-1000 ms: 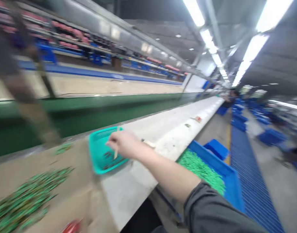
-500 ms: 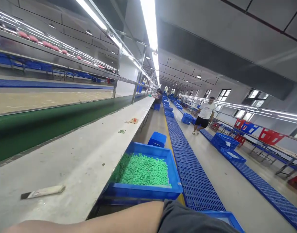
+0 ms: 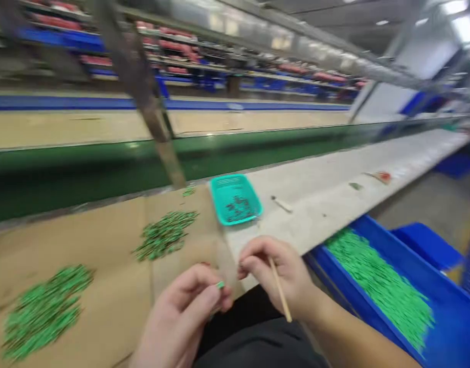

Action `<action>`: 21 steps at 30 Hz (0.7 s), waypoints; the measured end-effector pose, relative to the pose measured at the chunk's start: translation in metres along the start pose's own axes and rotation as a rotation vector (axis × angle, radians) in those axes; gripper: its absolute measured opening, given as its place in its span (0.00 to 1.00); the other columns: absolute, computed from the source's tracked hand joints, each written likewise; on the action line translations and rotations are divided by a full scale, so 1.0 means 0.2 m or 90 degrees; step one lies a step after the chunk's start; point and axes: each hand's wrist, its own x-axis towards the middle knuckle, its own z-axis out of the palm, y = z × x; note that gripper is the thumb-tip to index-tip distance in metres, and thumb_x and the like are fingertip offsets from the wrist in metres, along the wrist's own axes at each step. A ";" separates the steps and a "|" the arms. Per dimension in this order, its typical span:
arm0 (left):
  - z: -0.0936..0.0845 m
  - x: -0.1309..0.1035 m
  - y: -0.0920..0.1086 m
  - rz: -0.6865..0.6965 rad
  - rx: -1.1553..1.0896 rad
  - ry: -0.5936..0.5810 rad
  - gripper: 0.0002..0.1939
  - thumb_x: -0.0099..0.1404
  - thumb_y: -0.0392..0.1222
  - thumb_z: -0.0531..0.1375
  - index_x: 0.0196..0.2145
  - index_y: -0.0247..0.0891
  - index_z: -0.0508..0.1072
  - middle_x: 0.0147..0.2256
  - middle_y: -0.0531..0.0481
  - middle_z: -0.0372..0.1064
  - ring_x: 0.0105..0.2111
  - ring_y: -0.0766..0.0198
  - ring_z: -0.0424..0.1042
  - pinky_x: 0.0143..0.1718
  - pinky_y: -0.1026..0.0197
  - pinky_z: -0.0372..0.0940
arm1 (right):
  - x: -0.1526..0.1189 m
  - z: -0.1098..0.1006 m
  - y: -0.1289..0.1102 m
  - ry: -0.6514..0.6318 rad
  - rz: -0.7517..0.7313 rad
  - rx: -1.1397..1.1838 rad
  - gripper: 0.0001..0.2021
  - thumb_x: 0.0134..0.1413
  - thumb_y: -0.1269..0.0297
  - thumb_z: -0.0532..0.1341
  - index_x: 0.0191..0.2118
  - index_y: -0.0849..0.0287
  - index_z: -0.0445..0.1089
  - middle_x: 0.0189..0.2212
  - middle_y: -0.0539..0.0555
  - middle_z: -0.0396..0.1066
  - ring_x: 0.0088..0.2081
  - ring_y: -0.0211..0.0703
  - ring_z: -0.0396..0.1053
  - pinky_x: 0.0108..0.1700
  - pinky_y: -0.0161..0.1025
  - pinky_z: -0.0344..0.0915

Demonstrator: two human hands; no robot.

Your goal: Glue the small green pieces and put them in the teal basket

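Pinched between the thumb and fingers of my left hand point(image 3: 184, 309) is a small green piece point(image 3: 220, 284); its full shape is hidden. My right hand point(image 3: 276, 268), just to the right, is closed around a thin wooden stick point(image 3: 280, 290), whose tail end points down toward my forearm. The right fingertips are blurred, so what they touch does not show. Beyond the hands on the bench, a teal basket point(image 3: 227, 190) contains small dark pieces. Left of it, a pile of flat green pieces point(image 3: 168, 234) lies on brown cardboard point(image 3: 119, 240); a larger green pile point(image 3: 46, 309) is nearer.
A blue bin point(image 3: 451, 319) full of green pieces stands at the right, below the bench edge. Behind it is a blue stool point(image 3: 428, 245). A brush point(image 3: 283, 204) lies on the white bench point(image 3: 311, 179). A metal post point(image 3: 142, 97) rises behind the cardboard.
The view has swung left from the aisle to the bench. Both hands, the teal basket and the green piles have come into sight; before, only an arm showed. The blue bin now appears farther right.
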 end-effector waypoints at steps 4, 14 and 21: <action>0.02 -0.08 0.09 0.026 -0.016 0.011 0.20 0.66 0.58 0.84 0.31 0.41 0.86 0.30 0.48 0.80 0.32 0.58 0.75 0.38 0.61 0.74 | 0.00 0.01 0.02 -0.041 -0.091 0.045 0.06 0.81 0.60 0.73 0.45 0.51 0.82 0.37 0.51 0.86 0.37 0.45 0.86 0.42 0.40 0.83; 0.05 -0.14 0.14 0.020 -0.028 0.008 0.21 0.65 0.60 0.84 0.30 0.42 0.88 0.28 0.48 0.79 0.33 0.55 0.79 0.38 0.60 0.78 | -0.04 0.09 -0.02 -0.062 -0.202 -0.014 0.02 0.83 0.63 0.70 0.52 0.48 0.82 0.41 0.55 0.88 0.39 0.49 0.88 0.41 0.45 0.87; 0.07 -0.13 0.15 0.021 -0.030 -0.002 0.20 0.63 0.61 0.85 0.31 0.43 0.90 0.28 0.48 0.80 0.32 0.56 0.80 0.37 0.61 0.79 | -0.04 0.09 -0.03 -0.071 -0.237 -0.043 0.05 0.82 0.67 0.70 0.55 0.47 0.81 0.41 0.55 0.88 0.40 0.50 0.88 0.43 0.46 0.88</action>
